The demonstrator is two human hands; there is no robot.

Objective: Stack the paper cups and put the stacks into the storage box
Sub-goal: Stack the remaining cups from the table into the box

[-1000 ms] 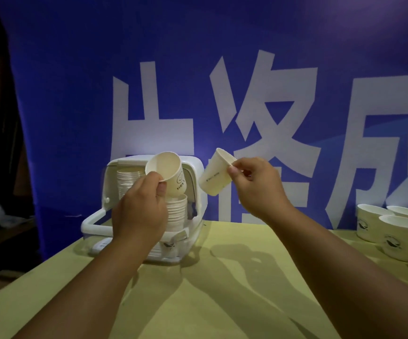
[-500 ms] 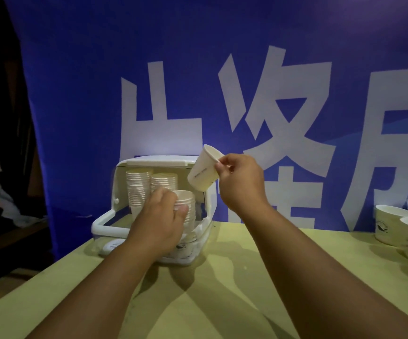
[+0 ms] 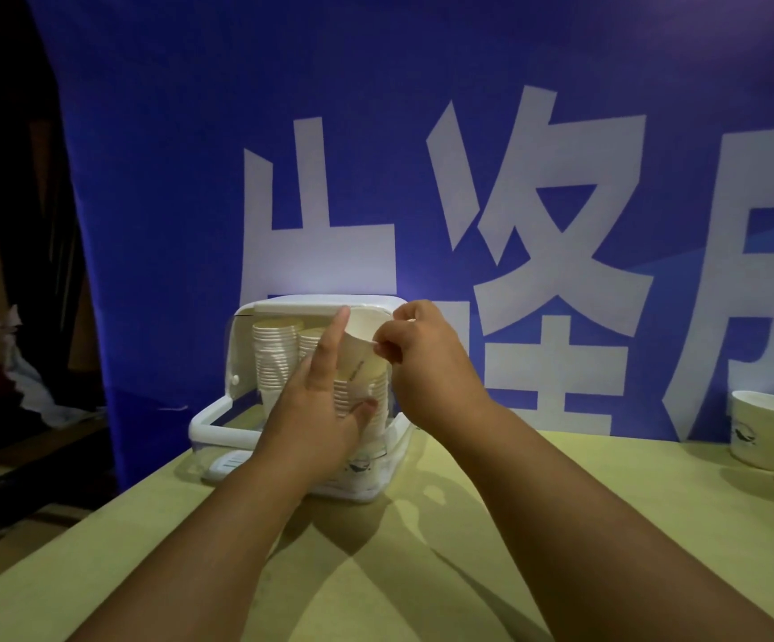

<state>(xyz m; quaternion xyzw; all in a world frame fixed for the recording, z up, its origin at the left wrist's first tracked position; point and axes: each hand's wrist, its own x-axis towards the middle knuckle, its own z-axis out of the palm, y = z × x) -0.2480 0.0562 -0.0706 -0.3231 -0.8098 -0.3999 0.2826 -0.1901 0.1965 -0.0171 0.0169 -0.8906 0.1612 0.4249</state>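
A white storage box (image 3: 218, 417) with a raised lid stands at the table's far left. Inside it are tall stacks of white paper cups (image 3: 273, 359). My right hand (image 3: 426, 363) pinches a single paper cup (image 3: 359, 354) by its rim and holds it over the front stack in the box. My left hand (image 3: 324, 400) is in front of the box with its fingers straight, the index finger up along the cup's left side and the thumb at the front stack. The front stack is mostly hidden behind my left hand.
Several loose paper cups (image 3: 760, 430) with a dark logo stand at the table's right edge. A blue banner (image 3: 514, 201) with large white characters hangs right behind the yellow-green table (image 3: 468, 549). Left of the table there is a dark drop to the floor.
My right hand carried its cup left and down to the front stack in the box. My left hand let go of its cup on that stack and opened, fingers rising beside the new cup.
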